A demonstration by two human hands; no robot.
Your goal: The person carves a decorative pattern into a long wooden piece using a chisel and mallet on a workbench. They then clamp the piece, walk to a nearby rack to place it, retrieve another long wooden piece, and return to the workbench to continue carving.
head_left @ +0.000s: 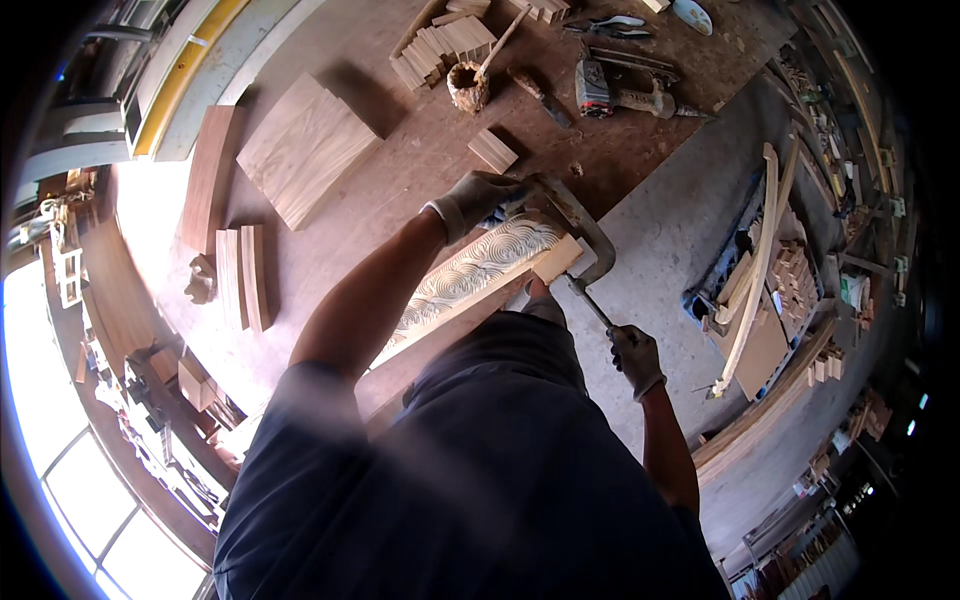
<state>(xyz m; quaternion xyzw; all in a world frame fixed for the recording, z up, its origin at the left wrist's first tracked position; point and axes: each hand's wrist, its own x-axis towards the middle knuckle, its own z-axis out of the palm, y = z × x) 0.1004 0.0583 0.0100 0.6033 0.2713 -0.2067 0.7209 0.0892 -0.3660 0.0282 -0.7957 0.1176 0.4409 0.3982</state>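
Observation:
A wooden board carved with swirling relief (475, 265) lies along the near edge of the workbench, just in front of my body. Over its right end sits a metal C-clamp (597, 240), next to a plain pale wood block (557, 258). My left hand (472, 203), in a dark-and-grey glove, is closed at the clamp's upper end, above the carving; its fingertips are partly hidden. Lower right, off the bench edge, my gloved right hand (637, 358) grips the clamp's screw handle (590, 303). My torso covers part of the board.
On the bench lie a wide wood panel (308, 150), wood strips (243, 277), a small block (493, 150), a crusted pot (468, 88) with a stick, a power tool (625, 92) and pliers (610, 27). A pallet of wood pieces (770, 290) stands on the floor at right.

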